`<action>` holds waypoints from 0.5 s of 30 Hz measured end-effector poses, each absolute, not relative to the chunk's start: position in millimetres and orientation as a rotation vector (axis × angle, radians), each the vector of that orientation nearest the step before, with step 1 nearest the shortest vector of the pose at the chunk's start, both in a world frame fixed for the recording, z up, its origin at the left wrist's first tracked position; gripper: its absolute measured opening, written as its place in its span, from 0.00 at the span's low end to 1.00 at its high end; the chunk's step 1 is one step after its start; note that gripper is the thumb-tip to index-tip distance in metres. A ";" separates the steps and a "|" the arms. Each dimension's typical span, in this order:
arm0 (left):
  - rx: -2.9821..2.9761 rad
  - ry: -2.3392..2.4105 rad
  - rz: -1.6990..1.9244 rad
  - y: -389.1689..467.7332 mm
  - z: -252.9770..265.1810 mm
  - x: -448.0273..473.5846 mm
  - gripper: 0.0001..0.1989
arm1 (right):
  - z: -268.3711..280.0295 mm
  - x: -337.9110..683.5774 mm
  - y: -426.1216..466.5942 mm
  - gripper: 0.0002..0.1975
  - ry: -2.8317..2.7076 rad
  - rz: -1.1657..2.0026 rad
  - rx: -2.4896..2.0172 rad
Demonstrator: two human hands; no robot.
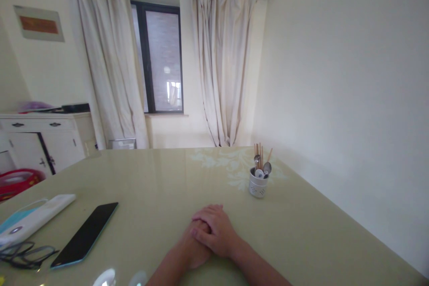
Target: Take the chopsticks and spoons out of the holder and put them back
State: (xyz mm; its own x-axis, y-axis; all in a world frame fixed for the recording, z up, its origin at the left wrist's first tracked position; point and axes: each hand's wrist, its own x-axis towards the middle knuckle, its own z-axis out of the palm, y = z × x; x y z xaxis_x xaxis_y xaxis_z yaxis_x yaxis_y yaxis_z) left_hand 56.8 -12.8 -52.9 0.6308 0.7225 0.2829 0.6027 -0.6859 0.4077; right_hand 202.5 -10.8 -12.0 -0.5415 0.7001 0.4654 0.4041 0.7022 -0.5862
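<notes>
My hands rest together on the glossy pale green table (147, 183), near its front middle. My right hand (219, 230) lies over my left hand (194, 248), its fingers and thumb wrapped round it. Most of the left fingers are hidden under the right hand, so whether they are bent or straight does not show. Ahead and to the right stands a white utensil holder (258, 187), upright, with chopsticks (260, 154) and metal spoons (267, 168) in it. It is apart from both hands.
On the left lie a black-screened tablet or phone (85, 234), a white power strip-like bar (36, 221) and dark-framed glasses (27, 254). A wall (351, 98) runs along the table's right edge. Behind are curtains (224, 62), a window (164, 58) and a white cabinet (56, 143).
</notes>
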 end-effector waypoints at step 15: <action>2.862 1.063 0.714 -3.3 -73.0 50.9 0.41 | -22.3 193.2 -7.8 0.14 -2.381 0.030 -1.001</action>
